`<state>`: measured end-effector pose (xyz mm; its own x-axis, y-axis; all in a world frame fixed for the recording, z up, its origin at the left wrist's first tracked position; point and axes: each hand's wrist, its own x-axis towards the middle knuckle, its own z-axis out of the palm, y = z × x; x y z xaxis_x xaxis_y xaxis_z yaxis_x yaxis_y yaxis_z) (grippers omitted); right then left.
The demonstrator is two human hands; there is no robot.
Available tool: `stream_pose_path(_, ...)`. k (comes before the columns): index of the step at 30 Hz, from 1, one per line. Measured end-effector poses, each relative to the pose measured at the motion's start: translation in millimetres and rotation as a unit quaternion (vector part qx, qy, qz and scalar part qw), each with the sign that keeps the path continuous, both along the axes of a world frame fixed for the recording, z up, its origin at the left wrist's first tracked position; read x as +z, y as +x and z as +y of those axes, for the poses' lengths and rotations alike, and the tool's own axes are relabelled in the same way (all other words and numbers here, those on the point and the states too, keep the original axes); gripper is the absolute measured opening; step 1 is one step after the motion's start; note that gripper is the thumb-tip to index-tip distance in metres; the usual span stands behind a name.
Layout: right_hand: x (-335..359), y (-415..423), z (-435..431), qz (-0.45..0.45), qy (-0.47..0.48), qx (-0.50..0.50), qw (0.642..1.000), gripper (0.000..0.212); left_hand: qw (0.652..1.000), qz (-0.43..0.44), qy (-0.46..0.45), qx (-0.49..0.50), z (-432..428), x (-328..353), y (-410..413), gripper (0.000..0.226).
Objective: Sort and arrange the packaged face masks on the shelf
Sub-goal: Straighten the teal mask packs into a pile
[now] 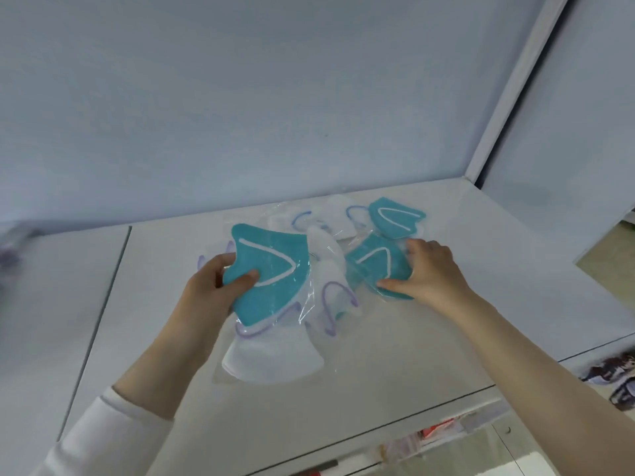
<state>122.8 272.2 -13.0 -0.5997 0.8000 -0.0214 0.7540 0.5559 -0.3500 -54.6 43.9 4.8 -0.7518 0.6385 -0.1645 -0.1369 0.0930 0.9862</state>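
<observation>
Several face masks in clear plastic packets lie in a loose heap on the white shelf [395, 338]. My left hand [213, 286] grips a teal mask packet [271, 273] by its left edge, thumb on top, lifted a little above the heap. My right hand [426, 273] pinches a second teal mask packet [374, 266] that lies on the shelf. A third teal mask [395, 218] sits behind it, near the back wall. White masks with purple ear loops lie underneath, one large white mask [275, 359] nearest the front edge and another white mask [330, 266] between my hands.
The shelf's back wall [275, 115] rises just behind the heap and a side panel [515, 97] closes the right end. A seam [103, 304] divides the shelf at the left. Lower shelves with mixed goods [446, 434] show below the front edge.
</observation>
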Motion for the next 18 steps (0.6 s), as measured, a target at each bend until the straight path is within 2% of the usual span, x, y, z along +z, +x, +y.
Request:
stream_pose_path(3, 3, 6, 6, 0.061, -0.062, -0.022, 0.996, 0.088, 0.998, -0.054, 0.03, 0.026, 13, -2, 17, 0.022)
stream_pose_path(6, 3, 18, 22, 0.114, -0.11, -0.013, 0.987, 0.071, 0.995, -0.062, 0.041, 0.073, 25, -5, 39, 0.023)
stream_pose_path(8, 6, 29, 30, 0.166, -0.172, -0.01, 0.971, 0.061, 0.991, -0.061, 0.05, 0.105, 32, -7, 54, 0.023)
stream_pose_path(11, 12, 51, 38, 0.225, -0.263, 0.0, 0.938, 0.058, 0.987, -0.049, 0.055, 0.141, 39, -8, 72, 0.024)
stream_pose_path(14, 22, 80, 38, 0.265, -0.353, 0.016, 0.897, 0.061, 0.98, -0.05, 0.072, 0.178, 41, -10, 87, 0.026)
stream_pose_path(18, 31, 105, 35, 0.282, -0.402, 0.044, 0.87, 0.069, 0.972, -0.047, 0.079, 0.217, 40, -13, 96, 0.031)
